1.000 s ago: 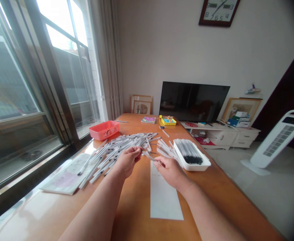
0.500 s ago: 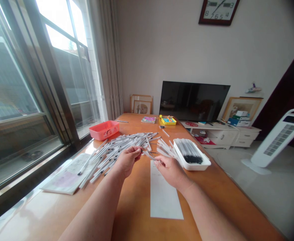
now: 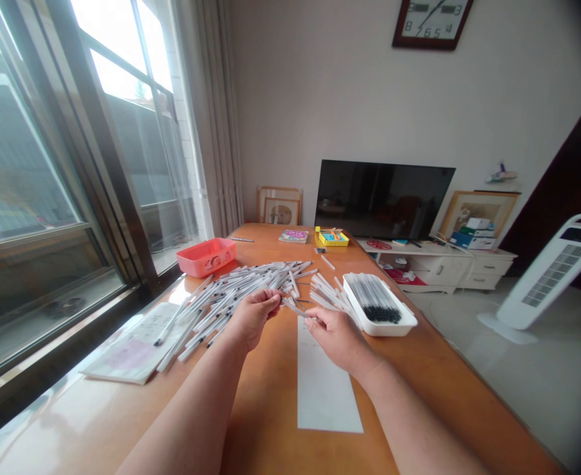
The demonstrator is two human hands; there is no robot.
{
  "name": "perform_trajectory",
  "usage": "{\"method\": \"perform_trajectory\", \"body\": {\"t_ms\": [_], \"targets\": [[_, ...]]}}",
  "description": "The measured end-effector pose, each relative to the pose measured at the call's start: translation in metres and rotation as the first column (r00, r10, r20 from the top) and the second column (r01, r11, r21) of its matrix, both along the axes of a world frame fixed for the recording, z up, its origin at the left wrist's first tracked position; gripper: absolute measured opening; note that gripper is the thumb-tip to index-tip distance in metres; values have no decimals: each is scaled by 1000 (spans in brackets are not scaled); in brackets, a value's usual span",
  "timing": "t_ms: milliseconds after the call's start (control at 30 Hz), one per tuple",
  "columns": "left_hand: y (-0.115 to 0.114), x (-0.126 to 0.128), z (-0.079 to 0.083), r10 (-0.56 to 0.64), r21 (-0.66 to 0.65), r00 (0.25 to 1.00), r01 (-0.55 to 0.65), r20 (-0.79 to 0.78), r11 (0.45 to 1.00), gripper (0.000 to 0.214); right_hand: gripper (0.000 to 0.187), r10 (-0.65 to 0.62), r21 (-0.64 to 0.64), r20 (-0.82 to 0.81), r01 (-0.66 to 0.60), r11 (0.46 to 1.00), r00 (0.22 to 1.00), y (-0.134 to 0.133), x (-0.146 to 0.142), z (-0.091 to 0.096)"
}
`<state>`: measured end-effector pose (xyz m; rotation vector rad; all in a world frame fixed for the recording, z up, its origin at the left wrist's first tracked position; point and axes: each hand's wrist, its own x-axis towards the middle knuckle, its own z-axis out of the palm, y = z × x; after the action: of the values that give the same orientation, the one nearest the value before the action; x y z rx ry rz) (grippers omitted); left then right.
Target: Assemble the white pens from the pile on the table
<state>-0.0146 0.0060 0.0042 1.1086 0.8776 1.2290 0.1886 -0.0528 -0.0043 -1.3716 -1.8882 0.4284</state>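
Observation:
Between my two hands a slim translucent pen point(image 3: 294, 308) slants down to the right. My right hand point(image 3: 337, 335) pinches its near end between thumb and fingers, above the top of a white paper strip point(image 3: 327, 389). At the other end, the closed thumb and fingertips of my left hand point(image 3: 255, 318) grip the pen; its tip is too small to make out. Beyond and left of my left hand spreads a heap of clear pens with black ends point(image 3: 251, 277). Several clear tubes point(image 3: 329, 291) lie beyond my right hand, against a white tray point(image 3: 389, 328) filled with black-ended pens point(image 3: 377, 293).
A red plastic basket point(image 3: 206, 257) stands at the table's left edge, by the window. Nearer lies a booklet point(image 3: 127, 356), partly under pens. At the far end are a colourful book point(image 3: 293, 235) and a yellow box point(image 3: 334, 239). A tower fan point(image 3: 543, 284) stands right of the table.
Hardly anything differs. Both hands keep their pinch at the same place, and the pen between them has shifted very slightly.

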Motion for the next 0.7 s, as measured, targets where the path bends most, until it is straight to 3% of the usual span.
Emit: {"method": "perform_trajectory", "body": {"t_ms": [400,700], "targets": [[0,2,-1,-46,12,999,46,-7,999,25,23,-20,37,13,19,999,1000,-2,0,5],[-6,0,10,-112,-10,987,114,115,993,28,40,100,-172,-304,-158,972,948,3,-1,-3]]}}
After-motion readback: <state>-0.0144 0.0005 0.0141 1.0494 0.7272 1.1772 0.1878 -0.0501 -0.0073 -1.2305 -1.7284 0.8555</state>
